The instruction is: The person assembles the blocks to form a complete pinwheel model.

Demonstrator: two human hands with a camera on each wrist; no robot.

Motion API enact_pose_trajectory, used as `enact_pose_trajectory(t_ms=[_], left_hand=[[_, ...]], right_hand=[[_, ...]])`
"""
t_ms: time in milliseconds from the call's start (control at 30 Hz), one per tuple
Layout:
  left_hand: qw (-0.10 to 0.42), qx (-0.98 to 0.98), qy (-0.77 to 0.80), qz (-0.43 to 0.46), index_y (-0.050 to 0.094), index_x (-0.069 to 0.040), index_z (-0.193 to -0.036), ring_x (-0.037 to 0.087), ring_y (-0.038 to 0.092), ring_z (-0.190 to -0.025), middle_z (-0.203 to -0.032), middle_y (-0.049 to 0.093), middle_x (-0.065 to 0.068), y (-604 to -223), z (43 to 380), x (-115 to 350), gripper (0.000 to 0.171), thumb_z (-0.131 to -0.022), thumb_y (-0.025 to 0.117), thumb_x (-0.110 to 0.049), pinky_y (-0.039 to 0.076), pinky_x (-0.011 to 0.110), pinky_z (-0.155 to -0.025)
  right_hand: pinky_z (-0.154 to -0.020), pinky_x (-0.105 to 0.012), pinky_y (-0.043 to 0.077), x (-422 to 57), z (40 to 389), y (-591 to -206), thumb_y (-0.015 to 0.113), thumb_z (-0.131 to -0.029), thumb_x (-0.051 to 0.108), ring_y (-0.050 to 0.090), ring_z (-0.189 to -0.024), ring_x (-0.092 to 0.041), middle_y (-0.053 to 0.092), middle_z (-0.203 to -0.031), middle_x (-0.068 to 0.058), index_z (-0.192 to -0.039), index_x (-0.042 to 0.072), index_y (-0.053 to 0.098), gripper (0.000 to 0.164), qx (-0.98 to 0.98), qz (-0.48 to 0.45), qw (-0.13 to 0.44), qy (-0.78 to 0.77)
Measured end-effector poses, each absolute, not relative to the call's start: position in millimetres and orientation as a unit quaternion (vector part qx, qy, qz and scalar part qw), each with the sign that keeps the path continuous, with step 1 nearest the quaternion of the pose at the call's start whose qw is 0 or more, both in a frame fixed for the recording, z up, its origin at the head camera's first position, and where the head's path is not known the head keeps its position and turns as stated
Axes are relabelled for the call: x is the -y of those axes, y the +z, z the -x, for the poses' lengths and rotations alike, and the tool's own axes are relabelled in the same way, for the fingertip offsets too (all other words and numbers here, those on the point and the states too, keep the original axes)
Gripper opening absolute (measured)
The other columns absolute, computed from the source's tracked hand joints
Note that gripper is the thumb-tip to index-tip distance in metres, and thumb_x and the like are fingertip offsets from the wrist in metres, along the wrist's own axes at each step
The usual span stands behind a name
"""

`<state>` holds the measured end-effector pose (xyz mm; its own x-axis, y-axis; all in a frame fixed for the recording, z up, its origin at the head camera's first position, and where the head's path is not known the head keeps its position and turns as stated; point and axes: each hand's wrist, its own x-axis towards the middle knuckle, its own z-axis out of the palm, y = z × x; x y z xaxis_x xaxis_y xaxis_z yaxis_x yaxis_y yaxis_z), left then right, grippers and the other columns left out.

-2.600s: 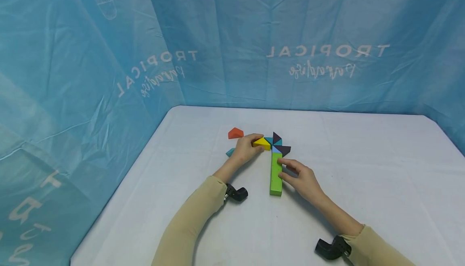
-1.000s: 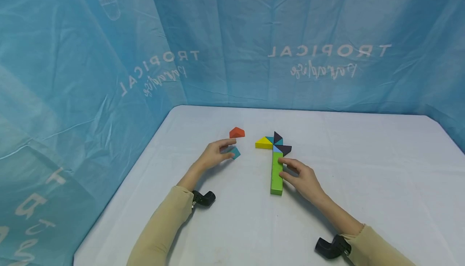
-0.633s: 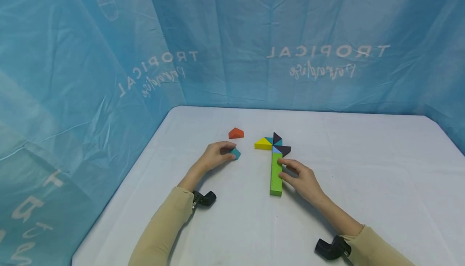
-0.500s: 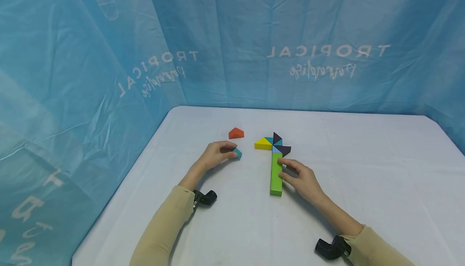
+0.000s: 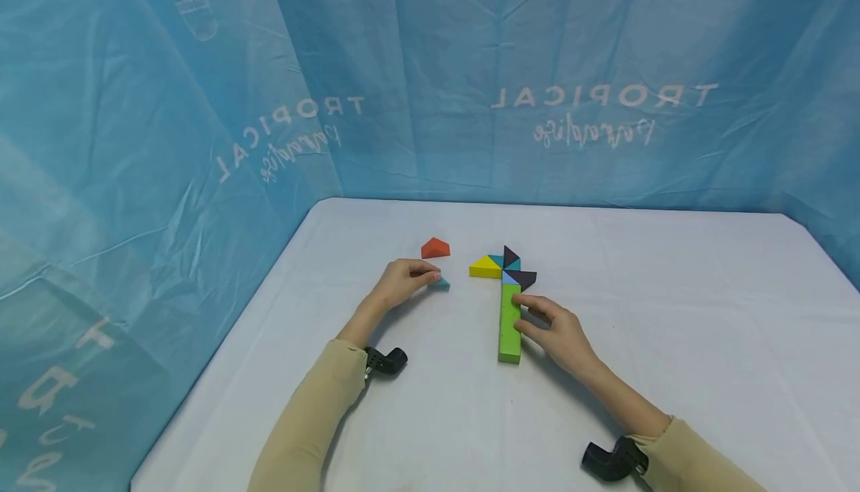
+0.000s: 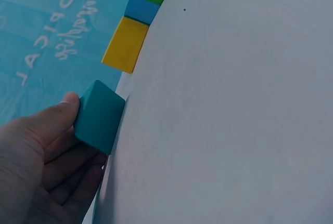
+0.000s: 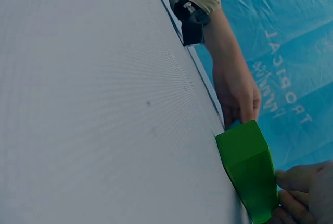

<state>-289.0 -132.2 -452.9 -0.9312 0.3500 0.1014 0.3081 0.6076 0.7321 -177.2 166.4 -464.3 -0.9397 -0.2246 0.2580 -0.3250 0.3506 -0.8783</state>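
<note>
My left hand [image 5: 400, 281] pinches a teal block [image 6: 100, 117] with angled sides, thumb on one side and fingers beneath. In the left wrist view the block tilts close to the table; whether it touches is unclear. My right hand [image 5: 558, 331] rests its thumb and index fingertips along the right side of a long green block [image 5: 509, 328], not wrapped around it. Above the green block, a pinwheel shape includes a light-blue triangle [image 5: 510, 278], a dark angled block [image 5: 523, 278], a dark triangle [image 5: 510, 257] and a yellow block [image 5: 485, 267]. Teal triangles sit among them.
A red block [image 5: 435, 248] lies apart, beyond my left hand. The white table [image 5: 672, 313] is bounded at the back and left by blue printed curtains [image 5: 430, 74]. Black wrist cameras [image 5: 387, 361] jut from both sleeves.
My left hand has left the yellow block, moved left to the teal block and taken hold of it. The teal block has since shifted slightly and turned. My right hand stays at the green block.
</note>
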Motion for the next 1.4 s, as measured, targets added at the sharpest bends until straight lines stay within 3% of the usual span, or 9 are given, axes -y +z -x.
enact_pose_trajectory(t_ms=[200,400,900,1400], left_hand=[[0.005,-0.887,0.424,-0.185,0.070,-0.009,-0.113,0.015,0.060,-0.094,-0.103,0.068,0.001,-456.3,289.7,130.4,0.032,-0.093,0.061,-0.032,0.050,0.032,-0.081],[0.013,-0.870,0.453,-0.192,0.065,-0.004,-0.119,0.019,0.060,-0.104,-0.115,0.065,0.006,-457.0,287.7,131.1,0.037,-0.087,0.069,-0.023,0.049,0.031,-0.089],[-0.001,-0.870,0.456,-0.188,0.068,-0.005,-0.111,0.017,0.063,-0.096,-0.106,0.067,0.005,-462.4,286.0,125.9,0.027,-0.085,0.071,-0.014,0.051,0.025,-0.083],[-0.014,-0.857,0.468,-0.216,0.067,-0.006,-0.104,0.013,0.062,-0.090,-0.099,0.066,0.002,-460.8,279.7,105.0,0.023,-0.085,0.072,-0.017,0.052,0.023,-0.081]], right_hand=[[-0.100,-0.040,0.042,-165.1,176.5,-464.0,0.069,-0.087,0.012,0.051,-0.120,-0.028,0.058,-0.126,-0.008,-0.126,0.006,0.059,0.040,0.822,-0.163,0.042,0.545],[-0.100,-0.040,0.042,-165.3,176.4,-464.6,0.069,-0.087,0.012,0.050,-0.120,-0.028,0.058,-0.126,-0.008,-0.126,0.006,0.059,0.041,0.822,-0.162,0.041,0.545],[-0.100,-0.038,0.042,-166.4,177.3,-465.9,0.068,-0.088,0.012,0.051,-0.120,-0.027,0.059,-0.125,-0.008,-0.126,0.006,0.059,0.040,0.821,-0.165,0.046,0.545],[-0.099,-0.040,0.042,-166.6,178.1,-465.2,0.069,-0.087,0.013,0.051,-0.120,-0.028,0.059,-0.126,-0.008,-0.126,0.007,0.059,0.041,0.824,-0.162,0.045,0.541]])
